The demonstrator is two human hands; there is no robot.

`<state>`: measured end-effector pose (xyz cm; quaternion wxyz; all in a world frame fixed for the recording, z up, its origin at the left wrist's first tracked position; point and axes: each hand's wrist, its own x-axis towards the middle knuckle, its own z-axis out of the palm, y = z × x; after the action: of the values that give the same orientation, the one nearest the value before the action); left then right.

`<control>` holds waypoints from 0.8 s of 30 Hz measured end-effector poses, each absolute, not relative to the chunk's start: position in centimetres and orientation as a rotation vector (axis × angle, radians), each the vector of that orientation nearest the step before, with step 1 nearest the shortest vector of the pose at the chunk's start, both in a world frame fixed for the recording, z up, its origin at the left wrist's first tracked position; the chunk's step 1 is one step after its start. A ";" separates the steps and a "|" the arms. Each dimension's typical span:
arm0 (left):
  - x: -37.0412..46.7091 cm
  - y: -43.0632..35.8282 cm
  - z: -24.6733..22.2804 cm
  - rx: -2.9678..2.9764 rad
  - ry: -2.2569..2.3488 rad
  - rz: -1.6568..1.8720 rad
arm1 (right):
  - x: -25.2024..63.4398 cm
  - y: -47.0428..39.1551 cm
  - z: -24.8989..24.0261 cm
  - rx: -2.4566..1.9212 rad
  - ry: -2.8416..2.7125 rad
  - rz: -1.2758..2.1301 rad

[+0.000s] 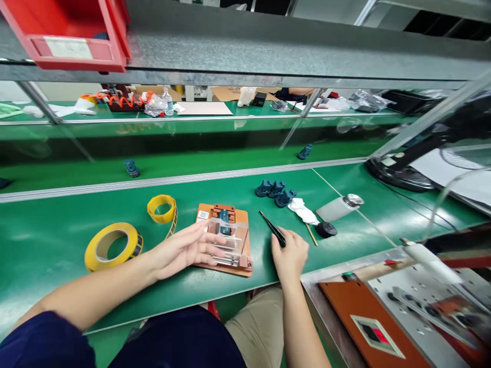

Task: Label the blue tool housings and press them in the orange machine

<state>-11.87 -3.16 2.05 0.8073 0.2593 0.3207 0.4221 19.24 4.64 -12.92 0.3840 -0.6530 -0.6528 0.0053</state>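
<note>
An orange fixture plate (244,217) lies on the green bench, with a dark blue part (224,221) in its upper middle. Over its lower half is a clear plastic cover (238,235). My left hand (187,245) reaches in from the left with fingers spread at the cover's left side; whether it touches the cover I cannot tell. Right of the plate, my right hand (290,253) is closed around black tweezers (273,227), which point up and left. Several dark blue parts (276,189) stand beyond my right hand, beside a crumpled white cloth (303,210).
Two yellow tape rolls (113,246) lie at left. A dispenser bottle (339,208), a black round cap (326,229) and a thin stick sit at right. A metal machine with an orange panel (360,317) occupies the lower right. Overhead, a shelf (268,46) holds a red bin (76,46).
</note>
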 end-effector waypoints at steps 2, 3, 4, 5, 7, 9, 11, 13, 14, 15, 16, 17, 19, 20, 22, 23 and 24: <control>-10.8 -1.1 1.8 0.469 0.781 0.909 | 20.0 4.0 -14.1 -1.821 -1.595 -0.046; -10.4 -0.4 1.4 0.433 0.836 0.898 | 20.2 3.7 -14.5 -1.872 -1.571 -0.050; -10.1 0.2 1.0 0.406 0.888 0.886 | 20.2 3.5 -14.8 -1.903 -1.558 -0.044; -10.1 0.6 0.6 0.395 0.932 0.873 | 20.2 3.5 -15.0 -1.921 -1.555 -0.036; -10.6 0.9 0.0 0.452 1.000 0.853 | 20.1 3.5 -15.1 -1.950 -1.552 -0.030; -12.3 0.9 -0.2 0.659 1.092 0.846 | 19.9 3.6 -15.0 -1.977 -1.541 -0.033; -15.0 0.8 0.0 1.035 1.315 0.845 | 19.9 3.7 -14.9 -1.994 -1.536 -0.035; -18.2 0.4 0.4 1.370 1.600 0.850 | 19.9 3.7 -14.8 -2.002 -1.543 -0.031; -19.9 -0.1 0.6 1.473 1.733 0.851 | 19.9 3.7 -14.7 -2.004 -1.548 -0.027; -21.4 -0.9 0.8 1.538 1.852 0.834 | 19.9 3.6 -14.7 -2.008 -1.553 -0.024; -22.9 -1.9 0.9 1.574 1.954 0.793 | 20.0 3.6 -14.7 -2.011 -1.558 -0.021; -24.2 -3.2 1.0 1.597 2.037 0.714 | 20.0 3.6 -14.7 -2.014 -1.563 -0.018; -26.1 -6.4 0.9 1.665 2.156 0.463 | 20.0 3.6 -14.7 -2.018 -1.572 -0.007; -26.8 -8.1 0.7 1.696 2.175 0.333 | 20.0 3.6 -14.7 -2.020 -1.575 -0.001; -27.7 -11.2 -0.1 1.763 2.175 0.132 | 20.0 3.6 -14.7 -2.022 -1.584 0.017; -27.9 -12.4 -0.6 1.796 2.195 0.048 | 20.0 3.6 -14.6 -2.022 -1.588 0.025; -28.0 -13.3 -1.0 1.826 2.214 -0.025 | 20.0 3.6 -14.6 -2.021 -1.591 0.032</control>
<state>-27.96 -13.26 -1.01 0.1355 0.6303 0.7644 -0.0086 19.96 3.57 -14.58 0.2808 -0.7541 -0.5936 0.0120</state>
